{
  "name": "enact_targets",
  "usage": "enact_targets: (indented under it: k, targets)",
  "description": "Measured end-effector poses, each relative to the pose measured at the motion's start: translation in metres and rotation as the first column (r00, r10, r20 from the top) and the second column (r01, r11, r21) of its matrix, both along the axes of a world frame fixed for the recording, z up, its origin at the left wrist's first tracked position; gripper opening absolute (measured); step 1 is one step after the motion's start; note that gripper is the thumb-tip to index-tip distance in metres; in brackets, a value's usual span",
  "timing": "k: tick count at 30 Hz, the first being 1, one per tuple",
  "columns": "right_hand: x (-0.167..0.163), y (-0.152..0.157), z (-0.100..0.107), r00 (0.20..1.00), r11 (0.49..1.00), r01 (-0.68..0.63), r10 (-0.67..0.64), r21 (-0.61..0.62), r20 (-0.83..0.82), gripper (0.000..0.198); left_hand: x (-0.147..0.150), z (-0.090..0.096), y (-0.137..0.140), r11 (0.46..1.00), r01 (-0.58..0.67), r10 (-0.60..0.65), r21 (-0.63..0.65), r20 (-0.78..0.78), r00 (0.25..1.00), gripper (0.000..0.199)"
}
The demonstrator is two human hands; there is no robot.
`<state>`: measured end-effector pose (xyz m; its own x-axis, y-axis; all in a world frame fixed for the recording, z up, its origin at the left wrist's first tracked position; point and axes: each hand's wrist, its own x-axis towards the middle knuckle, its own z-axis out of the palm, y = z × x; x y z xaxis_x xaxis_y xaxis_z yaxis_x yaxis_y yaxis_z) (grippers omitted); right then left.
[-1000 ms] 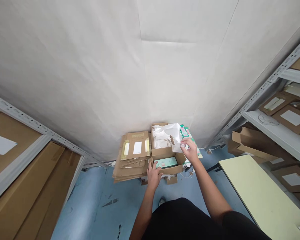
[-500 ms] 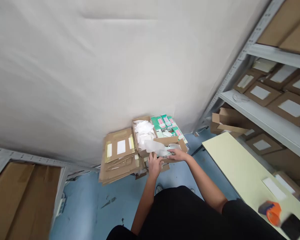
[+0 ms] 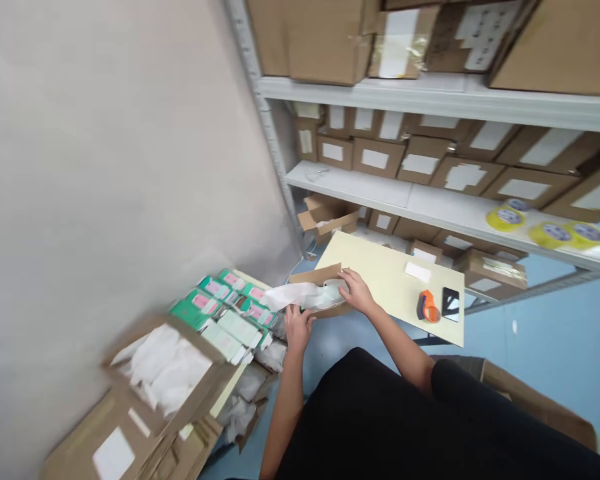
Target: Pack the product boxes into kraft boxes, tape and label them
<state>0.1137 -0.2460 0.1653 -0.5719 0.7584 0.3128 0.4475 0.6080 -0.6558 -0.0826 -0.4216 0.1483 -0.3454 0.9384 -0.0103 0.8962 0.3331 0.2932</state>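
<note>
Between my hands is an open cardboard box (image 3: 316,273), its flaps raised. White wrapping sheet (image 3: 291,295) fills it and spills over its left end, and pale green pieces (image 3: 333,291) show inside. My left hand (image 3: 299,328) grips the near left side, its fingers bent over the edge. At the right end, my right hand (image 3: 357,291) is closed round the box wall, fingertips by the far corner. The box is held in the air between the side table with green-and-pink packets (image 3: 225,288) and the pale yellow table (image 3: 367,260).
On the yellow table lie an orange tape dispenser (image 3: 430,308), a black phone (image 3: 451,303) and a white slip (image 3: 418,271). Behind it stands a metal shelf (image 3: 380,188) with labelled boxes and yellow tape rolls (image 3: 505,217). A carton of white padding (image 3: 165,365) stands at lower left.
My view and body have turned right, towards the shelf and yellow table. The box has come away from the packets and moved right with both hands. My right hand has shifted to its right end.
</note>
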Motion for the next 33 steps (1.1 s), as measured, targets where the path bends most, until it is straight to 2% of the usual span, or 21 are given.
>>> enact_targets:
  k: [5, 8, 11, 14, 18, 20, 23, 25, 27, 29, 30, 32, 33]
  targets:
    - [0.099, 0.05, -0.026, 0.962, 0.96, 0.27, -0.266, -0.077, 0.06, 0.056, 0.047, -0.015, 0.093, 0.986, 0.169, -0.169, -0.001, -0.001, 0.986, 0.02]
    - [0.149, 0.063, -0.041, 0.912, 0.904, 0.41, -0.403, -0.124, 0.081, 0.059, 0.074, -0.024, 0.143, 0.959, 0.282, -0.282, -0.008, 0.027, 0.959, 0.02]
    - [0.182, 0.069, -0.056, 0.86, 0.847, 0.511, -0.505, -0.148, 0.077, 0.057, 0.092, -0.036, 0.189, 0.918, 0.397, -0.396, -0.004, 0.051, 0.917, 0.021]
    - [0.192, 0.07, -0.07, 0.812, 0.792, 0.582, -0.576, -0.184, 0.09, 0.056, 0.097, -0.054, 0.23, 0.866, 0.5, -0.498, -0.004, 0.081, 0.863, 0.022]
    - [0.18, 0.067, -0.088, 0.758, 0.719, 0.651, -0.635, -0.243, 0.15, 0.057, 0.086, -0.086, 0.278, 0.789, 0.61, -0.59, -0.077, 0.183, 0.786, 0.033]
    - [0.17, 0.066, -0.095, 0.746, 0.695, 0.664, -0.639, -0.276, 0.186, 0.058, 0.077, -0.101, 0.296, 0.768, 0.632, -0.599, -0.102, 0.237, 0.765, 0.038]
    - [0.157, 0.063, -0.103, 0.731, 0.668, 0.68, -0.649, -0.302, 0.21, 0.061, 0.067, -0.116, 0.31, 0.755, 0.652, -0.608, -0.063, 0.305, 0.733, 0.039]
    - [0.151, 0.062, -0.108, 0.698, 0.636, 0.713, -0.684, -0.296, 0.212, 0.062, 0.062, -0.122, 0.31, 0.775, 0.632, -0.583, -0.007, 0.376, 0.72, 0.038]
    - [0.146, 0.061, -0.111, 0.662, 0.604, 0.745, -0.72, -0.283, 0.208, 0.062, 0.059, -0.125, 0.307, 0.85, 0.525, -0.481, 0.047, 0.477, 0.735, 0.035]
    - [0.141, 0.061, -0.112, 0.636, 0.581, 0.767, -0.744, -0.273, 0.204, 0.062, 0.056, -0.124, 0.306, 0.952, 0.299, -0.281, 0.067, 0.584, 0.762, 0.037]
    - [0.138, 0.061, -0.112, 0.626, 0.571, 0.775, -0.753, -0.27, 0.205, 0.061, 0.055, -0.123, 0.309, 0.983, 0.171, -0.173, 0.065, 0.629, 0.758, 0.042]
    - [0.134, 0.06, -0.11, 0.603, 0.549, 0.793, -0.768, -0.265, 0.214, 0.061, 0.054, -0.118, 0.32, 0.998, -0.011, -0.032, 0.058, 0.696, 0.717, 0.06]
    - [0.133, 0.059, -0.108, 0.592, 0.538, 0.801, -0.776, -0.263, 0.218, 0.061, 0.054, -0.114, 0.329, 0.997, -0.044, -0.013, 0.062, 0.718, 0.696, 0.069]
